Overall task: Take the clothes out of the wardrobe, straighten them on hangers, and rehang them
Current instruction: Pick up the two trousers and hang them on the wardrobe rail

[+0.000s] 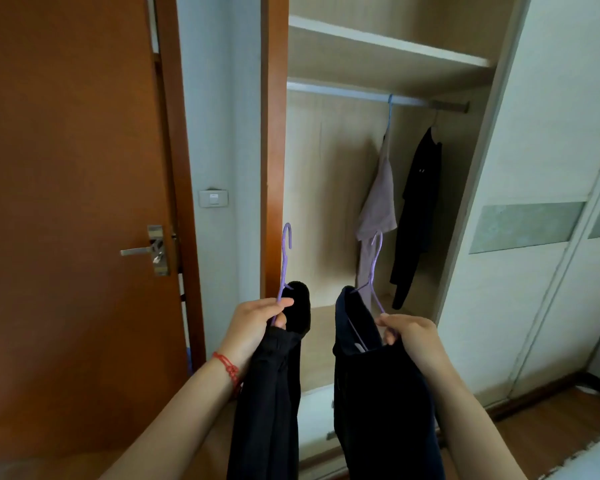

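- I have two dark garments out of the wardrobe, each on a purple hanger: the left garment (pixel 274 375) hangs from the left hanger (pixel 284 261), the right garment (pixel 378 393) from the right hanger (pixel 374 268).
- Both hang low in front of me, well below the rail (pixel 361 93).
- My left hand (pixel 257 323) pinches its hanger just under the hook, fingers (pixel 284 303) clamped on the wire with cloth bunched beneath.
- My right hand (pixel 409 334) grips the lower neck of its hanger, fingers curled tight round it.
- I judge the step in hand is straightening, and neither garment looks squared: the left one is folded over itself in a narrow bundle, the right one slumps to one side.
- To do it well I would deal with one at a time. With both hands full I cannot tug a shoulder or smooth a fold.
- I would hook one hanger on the rail first, in the bare stretch left of the pale garment (pixel 378 202), then use the freed hand to spread the other.
- Risk as I see it: the bunched cloth may slip off the wire if I tilt the hanger.
- Still on the rail are the pale garment and, to its right, a black garment (pixel 420 202), both near the right end.
- Outward, a brown door (pixel 66 168) stands left and a white sliding panel (pixel 534 150) right.
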Action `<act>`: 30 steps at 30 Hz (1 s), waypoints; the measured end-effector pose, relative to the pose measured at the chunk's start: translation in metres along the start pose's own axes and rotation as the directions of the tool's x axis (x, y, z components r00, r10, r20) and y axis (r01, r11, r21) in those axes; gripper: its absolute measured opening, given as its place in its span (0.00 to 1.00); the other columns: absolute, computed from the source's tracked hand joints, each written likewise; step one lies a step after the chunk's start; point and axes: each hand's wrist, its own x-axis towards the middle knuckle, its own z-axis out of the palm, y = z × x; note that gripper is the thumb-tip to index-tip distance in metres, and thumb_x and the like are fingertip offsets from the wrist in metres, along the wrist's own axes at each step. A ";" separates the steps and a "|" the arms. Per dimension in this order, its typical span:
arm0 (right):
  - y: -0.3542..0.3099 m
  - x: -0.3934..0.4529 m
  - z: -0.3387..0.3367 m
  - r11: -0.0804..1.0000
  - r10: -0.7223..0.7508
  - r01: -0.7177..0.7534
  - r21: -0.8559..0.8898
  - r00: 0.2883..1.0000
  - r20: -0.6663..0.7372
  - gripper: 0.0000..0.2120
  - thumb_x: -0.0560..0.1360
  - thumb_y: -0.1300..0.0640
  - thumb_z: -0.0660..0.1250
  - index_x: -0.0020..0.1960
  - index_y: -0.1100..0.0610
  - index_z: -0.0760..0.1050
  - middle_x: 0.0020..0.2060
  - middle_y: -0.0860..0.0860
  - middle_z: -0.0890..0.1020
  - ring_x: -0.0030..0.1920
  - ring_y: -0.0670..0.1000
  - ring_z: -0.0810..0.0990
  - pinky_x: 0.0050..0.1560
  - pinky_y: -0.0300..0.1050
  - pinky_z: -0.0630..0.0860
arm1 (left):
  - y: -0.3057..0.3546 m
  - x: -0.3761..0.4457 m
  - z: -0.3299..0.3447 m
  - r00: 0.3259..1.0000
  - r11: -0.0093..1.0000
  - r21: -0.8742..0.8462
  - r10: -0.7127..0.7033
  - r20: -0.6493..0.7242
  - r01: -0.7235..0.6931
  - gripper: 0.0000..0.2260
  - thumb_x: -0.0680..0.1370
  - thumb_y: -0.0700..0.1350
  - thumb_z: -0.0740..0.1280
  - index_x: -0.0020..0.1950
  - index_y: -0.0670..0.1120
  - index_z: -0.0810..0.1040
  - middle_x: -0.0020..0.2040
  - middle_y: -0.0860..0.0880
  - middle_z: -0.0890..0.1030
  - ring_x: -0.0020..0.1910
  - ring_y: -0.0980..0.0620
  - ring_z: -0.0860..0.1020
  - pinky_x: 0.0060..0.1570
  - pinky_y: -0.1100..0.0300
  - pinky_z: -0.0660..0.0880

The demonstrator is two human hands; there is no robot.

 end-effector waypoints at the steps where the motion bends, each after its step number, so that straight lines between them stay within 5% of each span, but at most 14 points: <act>1: -0.002 0.013 0.002 1.000 -0.012 0.011 -0.004 1.000 -0.010 0.12 0.72 0.62 0.67 0.31 0.66 0.76 0.16 0.50 0.70 0.18 0.46 0.68 0.22 0.31 0.66 | 0.001 0.020 0.002 1.000 1.000 -0.009 0.003 0.021 -0.003 0.10 0.77 0.34 0.59 0.42 0.40 0.79 0.18 0.52 0.70 0.19 0.56 0.68 0.30 0.63 0.65; 5: -0.009 0.060 0.014 0.996 -0.060 0.056 -0.063 0.996 -0.063 0.25 0.72 0.62 0.67 0.17 0.56 0.68 0.16 0.49 0.70 0.18 0.45 0.68 0.22 0.30 0.66 | 0.000 0.094 0.005 0.994 0.999 0.036 0.014 0.111 -0.018 0.09 0.77 0.35 0.60 0.50 0.34 0.79 0.20 0.52 0.73 0.21 0.57 0.71 0.29 0.66 0.68; 9: -0.025 0.107 0.029 0.998 -0.044 0.039 -0.044 0.992 -0.116 0.24 0.72 0.62 0.67 0.18 0.58 0.68 0.16 0.50 0.69 0.19 0.47 0.69 0.25 0.32 0.68 | 0.013 0.153 0.013 0.980 0.999 0.041 0.015 0.197 -0.023 0.10 0.77 0.38 0.63 0.46 0.31 0.79 0.24 0.50 0.75 0.27 0.53 0.72 0.35 0.63 0.69; 13: -0.037 0.141 0.040 1.000 -0.019 0.020 0.002 0.986 -0.164 0.22 0.72 0.63 0.67 0.21 0.59 0.68 0.16 0.50 0.69 0.17 0.47 0.68 0.24 0.33 0.69 | 0.028 0.199 0.028 0.967 0.997 -0.050 0.064 0.245 -0.053 0.12 0.78 0.35 0.60 0.59 0.32 0.75 0.40 0.42 0.76 0.39 0.48 0.74 0.46 0.62 0.72; 15: -0.042 0.157 0.044 1.000 -0.015 0.015 -0.004 0.981 -0.194 0.24 0.72 0.64 0.66 0.18 0.58 0.67 0.15 0.50 0.69 0.16 0.46 0.68 0.21 0.31 0.67 | 0.032 0.221 0.036 0.965 0.995 -0.085 0.064 0.255 -0.044 0.12 0.78 0.34 0.59 0.59 0.33 0.75 0.43 0.41 0.75 0.41 0.48 0.74 0.41 0.67 0.74; 18: -0.051 0.179 0.052 0.999 -0.031 0.023 -0.037 0.973 -0.231 0.25 0.72 0.64 0.67 0.18 0.58 0.66 0.15 0.50 0.68 0.15 0.45 0.67 0.21 0.31 0.67 | 0.037 0.251 0.048 0.963 0.996 -0.081 0.059 0.261 -0.039 0.10 0.77 0.33 0.60 0.56 0.34 0.76 0.38 0.42 0.76 0.37 0.51 0.74 0.30 0.75 0.72; 24: -0.074 0.232 0.056 0.998 -0.035 0.027 -0.051 0.984 -0.174 0.22 0.73 0.62 0.67 0.21 0.59 0.70 0.16 0.51 0.69 0.19 0.47 0.68 0.25 0.36 0.69 | 0.041 0.306 0.074 0.970 0.993 -0.099 0.084 0.228 -0.063 0.08 0.76 0.33 0.60 0.43 0.41 0.77 0.34 0.46 0.76 0.30 0.57 0.77 0.27 0.77 0.70; 27: -0.087 0.263 0.052 0.999 0.006 -0.011 -0.040 0.993 -0.116 0.23 0.73 0.61 0.67 0.19 0.57 0.72 0.18 0.51 0.72 0.21 0.48 0.72 0.30 0.38 0.72 | 0.043 0.327 0.090 0.976 0.989 -0.135 0.093 0.198 -0.067 0.08 0.77 0.31 0.58 0.45 0.39 0.76 0.32 0.46 0.74 0.20 0.65 0.74 0.24 0.77 0.69; 30: -0.101 0.297 0.045 0.999 0.032 -0.033 -0.020 0.998 -0.056 0.21 0.73 0.61 0.68 0.21 0.57 0.74 0.19 0.50 0.74 0.21 0.46 0.73 0.33 0.38 0.72 | 0.046 0.354 0.103 0.986 0.986 -0.162 0.054 0.157 -0.028 0.11 0.76 0.32 0.61 0.35 0.40 0.76 0.22 0.50 0.75 0.20 0.60 0.74 0.23 0.74 0.68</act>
